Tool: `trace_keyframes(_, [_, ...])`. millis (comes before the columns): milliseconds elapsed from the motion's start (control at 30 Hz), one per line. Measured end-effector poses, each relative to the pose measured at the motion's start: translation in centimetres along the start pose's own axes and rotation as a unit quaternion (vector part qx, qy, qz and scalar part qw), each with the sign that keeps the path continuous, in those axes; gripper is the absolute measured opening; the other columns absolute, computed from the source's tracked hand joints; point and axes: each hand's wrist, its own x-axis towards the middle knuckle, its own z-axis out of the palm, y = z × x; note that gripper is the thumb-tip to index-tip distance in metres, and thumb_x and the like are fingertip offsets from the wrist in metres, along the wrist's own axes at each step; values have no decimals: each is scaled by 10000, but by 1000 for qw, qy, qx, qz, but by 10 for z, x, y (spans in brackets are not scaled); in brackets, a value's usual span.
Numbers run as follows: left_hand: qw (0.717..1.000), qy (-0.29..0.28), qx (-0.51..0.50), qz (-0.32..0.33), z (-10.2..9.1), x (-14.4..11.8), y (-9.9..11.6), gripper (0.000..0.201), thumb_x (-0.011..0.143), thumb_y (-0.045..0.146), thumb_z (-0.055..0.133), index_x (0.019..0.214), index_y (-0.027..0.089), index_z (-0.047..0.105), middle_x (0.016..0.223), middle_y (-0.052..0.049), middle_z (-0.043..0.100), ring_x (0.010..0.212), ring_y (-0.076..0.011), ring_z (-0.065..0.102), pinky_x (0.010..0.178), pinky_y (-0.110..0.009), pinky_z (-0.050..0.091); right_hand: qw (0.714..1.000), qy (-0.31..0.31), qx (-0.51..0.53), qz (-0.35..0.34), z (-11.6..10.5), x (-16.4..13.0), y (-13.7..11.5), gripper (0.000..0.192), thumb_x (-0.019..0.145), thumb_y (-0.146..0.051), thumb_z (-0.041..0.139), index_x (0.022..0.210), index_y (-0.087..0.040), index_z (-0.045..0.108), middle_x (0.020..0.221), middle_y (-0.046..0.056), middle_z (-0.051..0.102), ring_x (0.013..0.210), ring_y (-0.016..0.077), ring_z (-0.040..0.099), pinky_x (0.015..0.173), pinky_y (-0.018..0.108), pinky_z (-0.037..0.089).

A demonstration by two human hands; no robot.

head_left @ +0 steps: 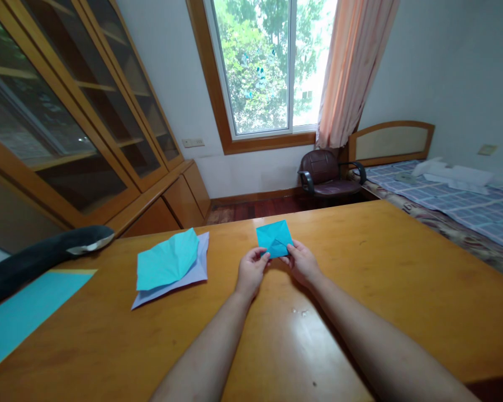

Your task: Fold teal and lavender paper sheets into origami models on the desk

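Orange-brown varnished wooden counter [381,290]: carries all items. Left hand [251,272] and right hand [304,262], each grip pinching the near edge of a small folded turquoise paper square [274,239] lying flat mid-counter. Folding step apparently under way; next crease would call for aligned edges, firm pressing. Left: crumpled turquoise sheet [165,259] atop a lavender sheet [193,273]. Beyond: maroon armchair [324,173].

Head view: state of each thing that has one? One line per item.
Folded blue paper: partly folded, flat on the table, pinched at its near edge by both hands.
Left hand: fingertips closed on the paper.
Right hand: fingertips closed on the paper.
Crumpled blue sheet: creased, lying loose on a pale lilac sheet.
Window: shut, as far as visible.
Curtain: drawn aside.
Cabinet doors: closed.
Office chair: unoccupied.
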Motion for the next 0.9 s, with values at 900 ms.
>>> trace_keyframes(900, [996,-11,-72,-56,-12,8,-1,414,551,443,808,780,115,700,700,-32,696,575,-101,584,567,-210,464,984,-79,-140,74,6,-9,1,350,723,-444,670,933,-165,668,902,85,739,821,217,704,672,295,545])
